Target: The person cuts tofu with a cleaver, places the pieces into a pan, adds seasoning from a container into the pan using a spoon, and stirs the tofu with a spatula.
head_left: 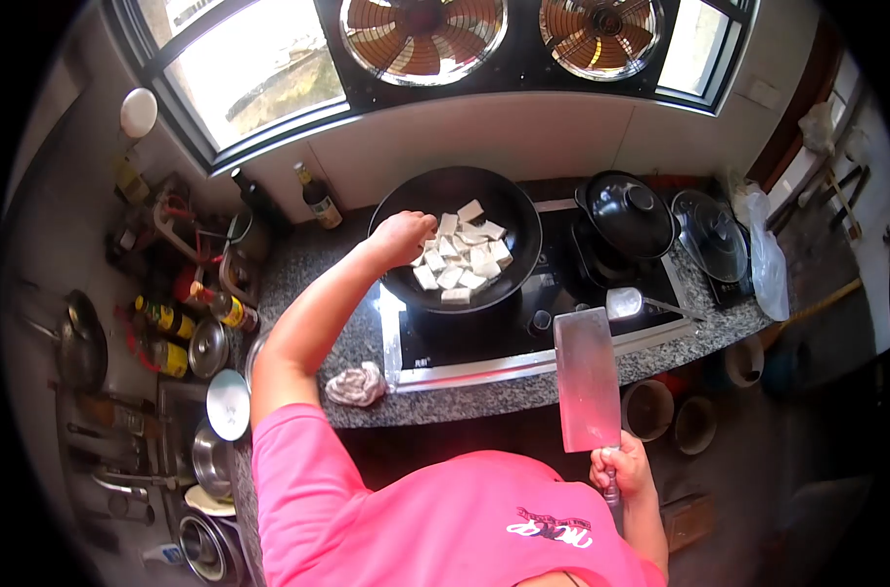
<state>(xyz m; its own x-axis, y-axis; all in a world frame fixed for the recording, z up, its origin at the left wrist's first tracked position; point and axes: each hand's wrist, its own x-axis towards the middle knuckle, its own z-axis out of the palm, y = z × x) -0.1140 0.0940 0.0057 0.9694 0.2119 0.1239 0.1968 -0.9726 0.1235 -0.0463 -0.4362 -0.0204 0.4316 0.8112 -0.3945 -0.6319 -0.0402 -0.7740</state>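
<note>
White blocks that look like tofu lie in a loose heap in a wide black wok on the left side of the cooktop. My left hand is over the wok's left part, its fingers curled down at the edge of the heap. The fingertips are partly hidden, so whatever they pinch cannot be made out. In my right hand is the handle of a cleaver. Its broad blade points up, in front of the counter's edge and apart from the wok.
A lidded black pot occupies the right burner, with a spatula lying before it. A glass lid stands farther right. Left of the cooktop are a crumpled rag, a bottle, sauce bottles and bowls.
</note>
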